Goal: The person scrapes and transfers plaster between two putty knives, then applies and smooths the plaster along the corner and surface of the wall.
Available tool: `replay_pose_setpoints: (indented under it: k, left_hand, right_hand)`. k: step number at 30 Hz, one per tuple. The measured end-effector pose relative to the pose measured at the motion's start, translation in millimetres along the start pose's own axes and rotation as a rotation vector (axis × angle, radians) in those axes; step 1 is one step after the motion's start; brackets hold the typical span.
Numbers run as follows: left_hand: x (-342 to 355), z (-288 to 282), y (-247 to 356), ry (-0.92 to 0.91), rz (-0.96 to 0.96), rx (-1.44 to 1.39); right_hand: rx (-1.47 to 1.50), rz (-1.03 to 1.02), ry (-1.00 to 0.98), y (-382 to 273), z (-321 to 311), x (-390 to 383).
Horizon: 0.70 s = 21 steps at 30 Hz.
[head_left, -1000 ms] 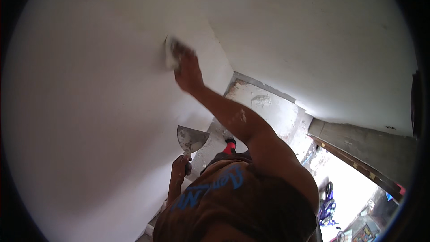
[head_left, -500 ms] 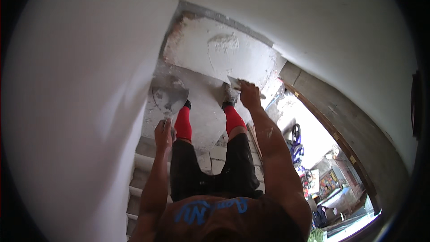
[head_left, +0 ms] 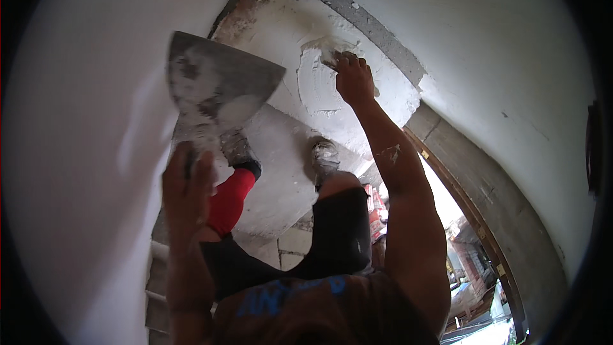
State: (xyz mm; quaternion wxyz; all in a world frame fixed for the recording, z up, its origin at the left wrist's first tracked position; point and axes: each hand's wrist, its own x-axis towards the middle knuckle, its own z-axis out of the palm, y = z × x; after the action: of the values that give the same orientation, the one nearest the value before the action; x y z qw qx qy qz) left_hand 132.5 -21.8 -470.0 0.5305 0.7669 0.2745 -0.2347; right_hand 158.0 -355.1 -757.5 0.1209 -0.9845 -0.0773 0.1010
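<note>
In my left hand [head_left: 186, 182], closed round its short handle, is a broad grey metal shovel blade [head_left: 223, 80] smeared with white plaster. The hand is blurred. The blade is raised over the floor, its wide edge pointing away from me. My right hand [head_left: 355, 80] grips a small trowel [head_left: 330, 59], mostly hidden by the fingers. The trowel is at a mound of wet white plaster [head_left: 338, 45] on a pale, plaster-coated slab [head_left: 274, 32]. A ridged smear of plaster [head_left: 317, 86] spreads just left of that hand.
White walls [head_left: 89, 153] rise on both sides, meeting beyond the slab. My shoes [head_left: 324, 156] stand on grey floor [head_left: 281, 166] near the slab. Steps [head_left: 156, 287] lie at lower left. At right, a doorway frame [head_left: 469, 207] opens onto a bright, cluttered space.
My right hand has reached forward with the trowel to the plaster mound. My left hand has lifted the shovel closer to me and leftward. I lean further over the slab.
</note>
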Motion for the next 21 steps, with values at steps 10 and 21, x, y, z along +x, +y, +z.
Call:
replay_pose_setpoints:
  k: [10, 21]
  left_hand:
    - [-61, -23, -3, 0.257, 0.268, 0.001]
    - [-46, 6, 14, 0.171, 0.396, 0.096]
  right_hand:
    - [-0.177, -0.274, -0.103, 27, 53, -108]
    - [0.526, 0.097, -0.241, 118, -72, -30]
